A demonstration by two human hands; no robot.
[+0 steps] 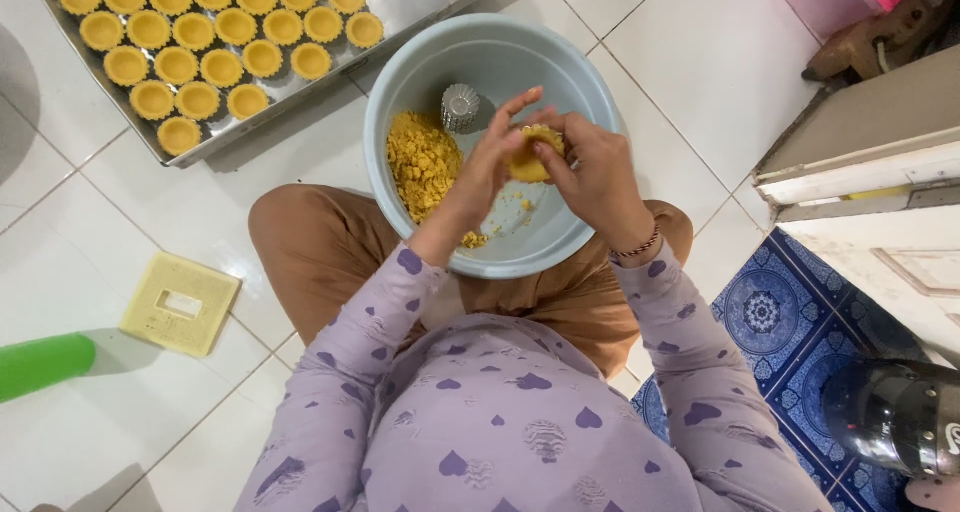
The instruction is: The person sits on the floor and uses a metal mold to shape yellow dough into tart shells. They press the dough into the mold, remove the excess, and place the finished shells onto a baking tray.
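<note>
Both my hands meet over a pale blue basin [400,82] that rests on my lap. My left hand [492,162] and my right hand [592,167] press together on a small tart mould filled with yellow dough [532,160]. Inside the basin lies a heap of crumbly yellow dough [423,162] on the left, and an empty fluted metal mould [460,107] stands near the far wall. A metal baking tray [420,2] at the top left carries several rows of filled yellow tart shells [215,32].
I sit on a white tiled floor. A yellow square plastic piece [180,304] lies at my left, beside a green tube [42,364]. Blue patterned tiles [790,322], a white door frame [860,172] and a dark shiny object [895,412] are at the right.
</note>
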